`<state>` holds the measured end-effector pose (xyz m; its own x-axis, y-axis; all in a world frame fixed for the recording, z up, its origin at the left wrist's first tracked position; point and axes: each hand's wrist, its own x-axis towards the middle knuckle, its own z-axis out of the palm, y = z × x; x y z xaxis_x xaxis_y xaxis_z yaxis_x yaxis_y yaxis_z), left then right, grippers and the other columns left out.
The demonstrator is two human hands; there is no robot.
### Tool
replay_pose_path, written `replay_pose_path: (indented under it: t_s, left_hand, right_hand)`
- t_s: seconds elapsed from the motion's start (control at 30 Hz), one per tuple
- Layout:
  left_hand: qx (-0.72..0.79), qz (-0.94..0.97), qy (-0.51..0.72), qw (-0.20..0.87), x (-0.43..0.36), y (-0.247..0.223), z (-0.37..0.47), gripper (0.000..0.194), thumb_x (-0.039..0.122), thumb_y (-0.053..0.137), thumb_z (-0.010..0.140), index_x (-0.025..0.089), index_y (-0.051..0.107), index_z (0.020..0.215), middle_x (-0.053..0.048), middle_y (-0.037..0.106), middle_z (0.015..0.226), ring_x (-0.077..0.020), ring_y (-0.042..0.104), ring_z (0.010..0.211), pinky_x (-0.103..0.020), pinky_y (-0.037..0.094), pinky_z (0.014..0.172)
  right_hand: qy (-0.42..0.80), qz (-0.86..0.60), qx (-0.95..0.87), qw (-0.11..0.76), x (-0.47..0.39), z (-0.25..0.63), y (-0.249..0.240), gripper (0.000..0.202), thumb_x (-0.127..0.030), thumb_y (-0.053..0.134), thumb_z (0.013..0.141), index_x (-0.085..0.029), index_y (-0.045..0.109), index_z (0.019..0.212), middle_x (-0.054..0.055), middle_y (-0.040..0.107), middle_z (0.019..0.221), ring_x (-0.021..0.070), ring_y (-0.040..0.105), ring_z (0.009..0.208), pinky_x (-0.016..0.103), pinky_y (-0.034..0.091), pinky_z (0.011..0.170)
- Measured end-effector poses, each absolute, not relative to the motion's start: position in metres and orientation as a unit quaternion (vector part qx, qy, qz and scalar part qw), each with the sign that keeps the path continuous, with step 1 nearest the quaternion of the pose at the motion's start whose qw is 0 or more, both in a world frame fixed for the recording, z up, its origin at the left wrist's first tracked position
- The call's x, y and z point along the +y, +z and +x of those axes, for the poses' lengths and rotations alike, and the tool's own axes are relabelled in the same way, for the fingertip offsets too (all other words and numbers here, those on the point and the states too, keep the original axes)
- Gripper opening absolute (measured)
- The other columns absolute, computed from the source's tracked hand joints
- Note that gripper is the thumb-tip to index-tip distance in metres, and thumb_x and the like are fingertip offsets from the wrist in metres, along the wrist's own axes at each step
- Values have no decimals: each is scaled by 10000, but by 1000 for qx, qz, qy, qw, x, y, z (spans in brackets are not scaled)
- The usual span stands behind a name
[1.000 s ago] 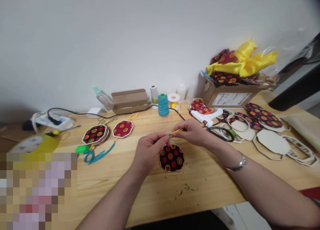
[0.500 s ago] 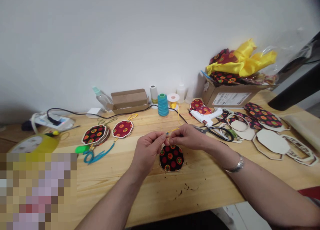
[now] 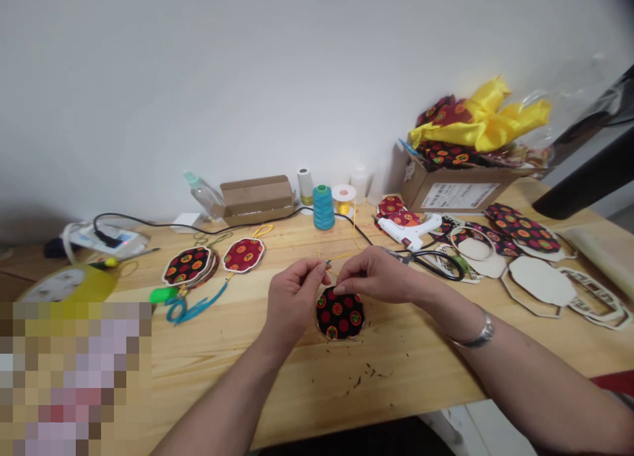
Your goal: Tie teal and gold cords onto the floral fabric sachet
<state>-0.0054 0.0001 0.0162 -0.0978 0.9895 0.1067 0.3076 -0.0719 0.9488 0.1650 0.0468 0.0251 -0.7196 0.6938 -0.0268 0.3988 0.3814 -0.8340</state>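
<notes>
Above a black patterned fabric piece (image 3: 340, 314) lying on the wooden table, my left hand (image 3: 298, 290) pinches a thin yellow cord (image 3: 341, 255) with a small blue bit at the fingertips. My right hand (image 3: 372, 275), its thumb and index finger pressed together, is just right of it, over the top edge of the fabric piece; what it pinches is too small to make out. Behind the hands stand a teal thread cone (image 3: 323, 208) and a spool of yellow cord (image 3: 343, 204).
Right of my hands lie a white glue gun (image 3: 410, 232), black-handled scissors (image 3: 438, 264) and pale cut-out frames (image 3: 542, 281). A cardboard box (image 3: 453, 189) of fabric stands behind. Finished ornaments (image 3: 244, 255) with teal tassels lie left.
My right hand has moved slightly down and away from my left fingertips, so a small gap shows between them. My left hand has shifted a little left, still pinching the cord.
</notes>
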Motion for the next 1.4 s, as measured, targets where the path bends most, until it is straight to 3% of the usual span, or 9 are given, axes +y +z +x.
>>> replay_pose_path:
  t_s: [0.17,0.33,0.53,0.93,1.2,1.3,1.4]
  left_hand:
    - [580,576,469,334,0,17,-5,155,234,577,778,173,639,649,25,613,597,-96,531,610,-188,419,626]
    - [588,574,466,326,0,16,-5,148,248,582,771,173,644,659,24,620,595,-102,540,605,-193,431,622]
    - [589,572,469,325,1,17,-4,146,249,580,764,171,648,661,25,617,580,-102,543,590,-198,436,614]
    - [584,577,463,335,0,18,-3,142,251,594,747,173,652,644,14,617,569,-125,542,578,-227,425,595]
    - [513,702,388,307,-4,7,-4,196,251,522,810,209,701,744,-8,671,680,-146,574,659,-244,408,627]
    - [488,711,368,347,-5,8,-2,208,247,515,816,209,698,725,2,653,636,-129,554,605,-236,402,600]
    - [478,669,372,430,-5,12,-2,183,248,553,793,195,696,694,-2,655,625,-126,557,601,-234,415,601]
  right_hand:
    - [351,-323,-858,190,36,161,31,170,-224,557,808,-151,697,746,-21,599,592,63,455,546,183,306,532]
    - [283,-308,-885,205,30,160,36,199,-232,550,823,-145,690,713,-18,592,568,55,429,515,195,271,515]
    - [255,-295,-895,217,27,160,37,252,-255,537,841,-135,669,662,-14,585,546,56,433,499,203,267,510]
    - [254,-270,-905,209,26,161,38,238,-262,506,862,-159,683,741,21,655,652,94,533,583,215,319,558]
    - [170,-279,-910,256,26,164,40,194,-226,500,850,-148,628,727,23,621,663,102,500,621,221,313,586]
    - [186,-306,-897,258,32,167,40,203,-218,489,850,-141,609,706,20,598,655,103,484,628,226,312,589]
    - [281,-323,-859,280,42,170,36,212,-212,488,846,-136,593,678,-1,551,617,91,453,604,214,322,573]
